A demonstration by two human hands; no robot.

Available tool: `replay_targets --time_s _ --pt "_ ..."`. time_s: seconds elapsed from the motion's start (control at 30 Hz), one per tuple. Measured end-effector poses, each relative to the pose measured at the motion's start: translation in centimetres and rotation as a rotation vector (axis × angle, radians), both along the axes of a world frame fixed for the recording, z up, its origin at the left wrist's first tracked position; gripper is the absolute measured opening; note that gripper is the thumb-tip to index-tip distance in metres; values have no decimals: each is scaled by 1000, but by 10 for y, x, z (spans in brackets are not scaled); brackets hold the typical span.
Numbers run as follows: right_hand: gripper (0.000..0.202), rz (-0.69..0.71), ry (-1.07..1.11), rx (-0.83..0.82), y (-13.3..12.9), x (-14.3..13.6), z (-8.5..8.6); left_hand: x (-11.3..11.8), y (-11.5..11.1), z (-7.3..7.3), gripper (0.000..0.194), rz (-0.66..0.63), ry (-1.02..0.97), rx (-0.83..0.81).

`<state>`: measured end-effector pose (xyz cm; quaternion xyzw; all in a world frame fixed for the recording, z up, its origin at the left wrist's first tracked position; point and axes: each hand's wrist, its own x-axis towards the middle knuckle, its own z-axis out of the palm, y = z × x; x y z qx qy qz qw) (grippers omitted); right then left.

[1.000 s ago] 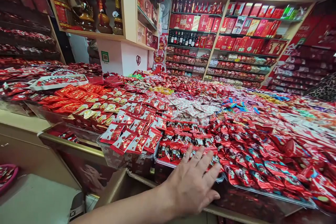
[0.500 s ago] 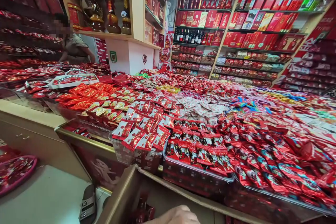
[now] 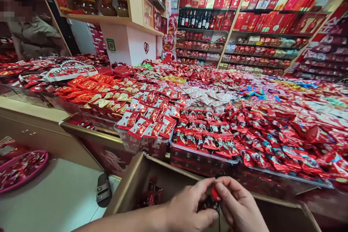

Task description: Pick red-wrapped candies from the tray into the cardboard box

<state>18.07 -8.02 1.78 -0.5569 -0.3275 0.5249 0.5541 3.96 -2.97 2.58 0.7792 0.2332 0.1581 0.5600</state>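
Note:
My left hand [image 3: 191, 203] and my right hand [image 3: 239, 204] meet over an open cardboard box [image 3: 125, 188]. Pinched between their fingertips is a small red and dark packet [image 3: 215, 193], mostly covered by the fingers. Inside the box, to the left of my hands, lie a few dark red wrapped packets [image 3: 152, 193]. Just beyond the box stands a clear plastic tub [image 3: 202, 161] heaped with red and black candy packets [image 3: 203, 139]. Beside it on the left, another clear tub [image 3: 141, 143] holds red and white packets [image 3: 144, 123].
Heaps of wrapped candies [image 3: 272, 127] spread across the display counter. A white tray [image 3: 71, 73] sits among them. On the floor at left are a pink basin [image 3: 45, 163] and a sandal [image 3: 103, 190]. Another person [image 3: 38, 38] stands behind the counter. Shelves [image 3: 231, 30] line the back.
Both hands have come into fuller view above the box, holding the small packet between them; before, only part of one hand showed. The view has tilted down.

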Motion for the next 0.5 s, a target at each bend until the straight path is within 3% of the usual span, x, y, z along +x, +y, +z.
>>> replay_targets --time_s 0.13,0.3,0.4,0.5 --pt "28 -24 -32 -9 -2 1 7 -4 -2 4 68 -40 -34 -172" --pt "27 -156 175 -16 -2 3 10 0 4 0 68 -17 -192 -560" --pt "26 -141 143 -39 -1 6 12 0 7 1 69 29 -210 -591" --pt "28 -141 7 -53 -2 10 9 -3 8 2 61 37 -171 -458"
